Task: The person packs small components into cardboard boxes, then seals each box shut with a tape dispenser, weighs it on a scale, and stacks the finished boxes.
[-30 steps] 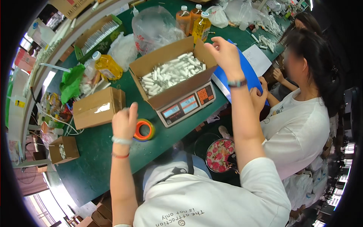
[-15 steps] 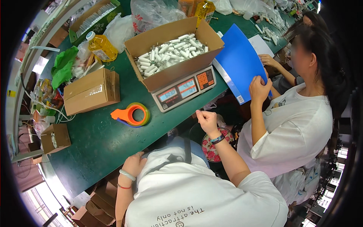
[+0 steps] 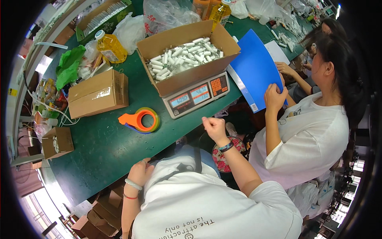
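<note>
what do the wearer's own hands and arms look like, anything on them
The left hand is gloveless, with a pale bangle and thin red cord at the wrist. The right hand, also gloveless, has a dark patterned band; its short sleeve is white.

A big green tabletop (image 3: pixel 99 147) has a round, flowery seat (image 3: pixel 219 160) beside it. Bright windows (image 3: pixel 34 205) shine at lower left.

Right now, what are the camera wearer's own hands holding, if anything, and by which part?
Nothing that shows: the left hand is beside the white shirt, and the curled right hand looks empty.
</note>
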A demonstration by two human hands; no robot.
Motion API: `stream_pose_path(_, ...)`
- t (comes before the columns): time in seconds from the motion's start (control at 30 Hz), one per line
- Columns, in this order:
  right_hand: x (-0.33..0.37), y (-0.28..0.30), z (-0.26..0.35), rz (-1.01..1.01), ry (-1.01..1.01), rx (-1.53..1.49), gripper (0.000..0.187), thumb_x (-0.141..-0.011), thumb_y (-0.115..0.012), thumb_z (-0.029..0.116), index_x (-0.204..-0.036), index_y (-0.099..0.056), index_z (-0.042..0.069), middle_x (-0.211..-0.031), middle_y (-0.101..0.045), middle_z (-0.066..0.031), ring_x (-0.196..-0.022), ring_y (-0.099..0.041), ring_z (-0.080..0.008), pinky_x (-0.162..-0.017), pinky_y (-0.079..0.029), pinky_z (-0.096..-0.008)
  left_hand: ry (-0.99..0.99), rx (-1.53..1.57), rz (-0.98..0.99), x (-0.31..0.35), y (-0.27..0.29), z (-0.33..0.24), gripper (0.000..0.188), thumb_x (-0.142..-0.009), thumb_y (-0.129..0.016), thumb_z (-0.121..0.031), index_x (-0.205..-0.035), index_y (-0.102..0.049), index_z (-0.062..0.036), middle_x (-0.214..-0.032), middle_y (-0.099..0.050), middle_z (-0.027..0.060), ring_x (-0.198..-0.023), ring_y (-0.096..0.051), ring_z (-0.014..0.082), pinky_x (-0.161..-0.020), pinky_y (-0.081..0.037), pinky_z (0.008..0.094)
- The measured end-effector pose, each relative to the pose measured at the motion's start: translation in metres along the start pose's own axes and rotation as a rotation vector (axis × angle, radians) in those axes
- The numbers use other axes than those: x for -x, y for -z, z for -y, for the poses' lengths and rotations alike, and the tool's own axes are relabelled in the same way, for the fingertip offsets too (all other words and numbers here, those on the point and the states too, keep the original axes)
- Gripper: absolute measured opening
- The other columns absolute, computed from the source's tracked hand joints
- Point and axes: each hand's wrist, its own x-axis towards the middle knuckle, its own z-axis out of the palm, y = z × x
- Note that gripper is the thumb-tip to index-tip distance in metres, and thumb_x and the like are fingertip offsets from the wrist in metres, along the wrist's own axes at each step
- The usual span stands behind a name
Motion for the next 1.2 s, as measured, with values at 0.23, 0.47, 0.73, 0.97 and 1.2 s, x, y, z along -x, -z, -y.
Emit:
stream_pose_path(0.23,-0.111,0.072,-0.06,-0.485,-0.074,-0.211,0.032,-0.096,-0.042,0.025,-0.087,-0.058,-0.001,-0.087,-0.061,-0.0081,-0.083,-0.056,-0.0154,-0.077,-0.043,-0.0275,-0.06,0.824,-0.202,-0.077,0.013,-0.029,0.039,-0.092,-0.048,-0.023,-0.121,-0.046,0.003,-0.11,-0.058,0.0154,-0.102,-0.057,0.0222,-0.086,-0.045,0.0323)
stream_pose_path(0.47,-0.21,0.065,-0.115,-0.094,-0.658,-0.587,0.065,-0.092,-0.04,0.048,-0.128,-0.038,-0.005,-0.129,-0.044,-0.0223,-0.122,-0.04,-0.0292,-0.102,-0.028,-0.0392,0.172,1.116,-0.426,-0.252,-0.004,-0.004,0.069,-0.091,-0.036,-0.053,-0.139,-0.024,-0.0038,-0.144,-0.025,0.0118,-0.13,-0.027,0.021,-0.104,-0.027,0.038)
stream_pose_path(0.73,-0.243,0.079,-0.195,-0.025,-0.8,-0.796,0.042,-0.091,-0.039,0.032,-0.118,-0.049,0.001,-0.117,-0.053,-0.017,-0.108,-0.05,-0.0297,-0.095,-0.04,-0.0453,0.274,1.46,-0.387,-0.312,-0.035,-0.019,0.077,-0.085,-0.036,-0.062,-0.112,-0.054,0.0073,-0.106,-0.06,0.0193,-0.104,-0.055,0.0277,-0.089,-0.04,0.0334)
stream_pose_path(0.97,-0.237,0.047,-0.211,-0.095,-0.68,-0.811,0.047,-0.091,-0.043,0.043,-0.115,-0.052,0.005,-0.114,-0.056,-0.013,-0.104,-0.053,-0.0278,-0.088,-0.046,-0.0466,0.285,1.843,-0.29,-0.294,-0.016,-0.017,0.048,-0.091,-0.042,-0.047,-0.111,-0.056,-0.0064,-0.102,-0.061,0.0077,-0.091,-0.058,0.0195,-0.083,-0.045,0.0325)
stream_pose_path(1.2,-0.214,0.021,-0.141,-0.038,-0.679,-0.787,0.042,-0.091,-0.044,0.04,-0.116,-0.053,0.007,-0.112,-0.056,-0.0103,-0.098,-0.055,-0.0238,-0.084,-0.048,-0.0399,0.27,1.947,-0.449,-0.251,0.011,-0.029,0.047,-0.091,-0.045,-0.041,-0.109,-0.055,0.0005,-0.101,-0.06,0.0098,-0.088,-0.058,0.019,-0.078,-0.046,0.0303)
